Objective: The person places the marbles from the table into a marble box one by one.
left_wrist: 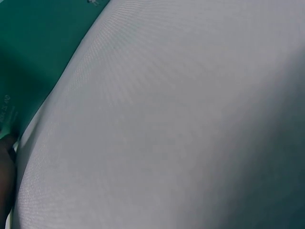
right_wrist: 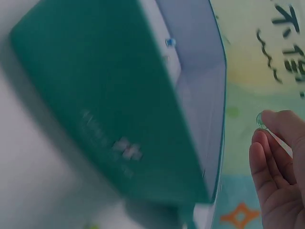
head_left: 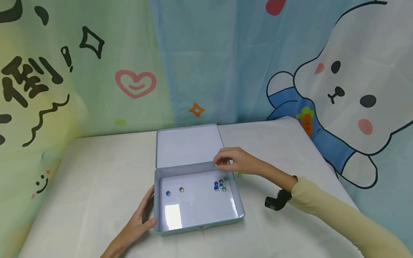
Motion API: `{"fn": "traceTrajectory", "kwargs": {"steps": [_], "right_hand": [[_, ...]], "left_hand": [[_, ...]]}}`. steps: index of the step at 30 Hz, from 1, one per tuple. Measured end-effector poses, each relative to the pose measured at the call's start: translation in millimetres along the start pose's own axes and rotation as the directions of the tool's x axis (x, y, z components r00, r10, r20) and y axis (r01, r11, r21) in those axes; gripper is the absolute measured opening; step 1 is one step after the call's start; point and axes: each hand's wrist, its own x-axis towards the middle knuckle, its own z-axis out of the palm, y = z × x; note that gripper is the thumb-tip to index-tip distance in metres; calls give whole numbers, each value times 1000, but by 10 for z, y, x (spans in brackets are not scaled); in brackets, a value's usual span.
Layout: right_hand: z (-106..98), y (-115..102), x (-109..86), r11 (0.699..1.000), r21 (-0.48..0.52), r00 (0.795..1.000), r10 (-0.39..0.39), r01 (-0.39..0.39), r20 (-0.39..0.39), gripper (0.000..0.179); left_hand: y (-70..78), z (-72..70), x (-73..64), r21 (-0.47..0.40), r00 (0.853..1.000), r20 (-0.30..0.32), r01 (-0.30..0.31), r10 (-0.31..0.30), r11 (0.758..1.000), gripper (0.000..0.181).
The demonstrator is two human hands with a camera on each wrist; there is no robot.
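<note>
A shallow metal box (head_left: 200,204) with a pale inside lies on the cloth, its lid (head_left: 188,147) folded back behind it. Over the far right corner, my right hand (head_left: 237,160) pinches a clear green marble (right_wrist: 261,120) between thumb and fingertips. Beneath it, several blue, green and brownish marbles (head_left: 216,187) cluster at the right of the box floor. Toward the left lie a blue marble (head_left: 168,193) and a brownish one (head_left: 181,189). Along the box's left wall rests my left hand (head_left: 135,224), fingers extended and thumb by the front corner.
A yellow-green marble (head_left: 240,175) sits on the white cloth (head_left: 106,186) just outside the box's right wall. Behind the table hangs a printed curtain (head_left: 203,61). A black device (head_left: 278,200) is strapped at my right wrist.
</note>
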Motion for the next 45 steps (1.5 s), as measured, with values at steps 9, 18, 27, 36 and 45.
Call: {"fn": "traceTrajectory", "kwargs": {"steps": [9, 18, 27, 36, 45], "right_hand": [[361, -166, 490, 996, -15, 965, -84, 91, 247, 11], [662, -78, 748, 977, -148, 895, -73, 152, 439, 8], [851, -17, 862, 950, -253, 865, -34, 184, 502, 7], [914, 0, 904, 947, -266, 856, -20, 183, 517, 7], [930, -42, 926, 946, -274, 853, -6, 174, 522, 10]], "left_hand": [[-3, -3, 8, 9, 1000, -4, 31, -31, 999, 86], [-9, 24, 39, 8, 999, 5, 41, -41, 999, 87], [-24, 15, 44, 5, 1000, 12, 27, -27, 1000, 87], [-8, 13, 26, 11, 999, -6, 46, -46, 999, 87], [-4, -11, 4, 8, 999, -6, 39, -39, 999, 86]]}}
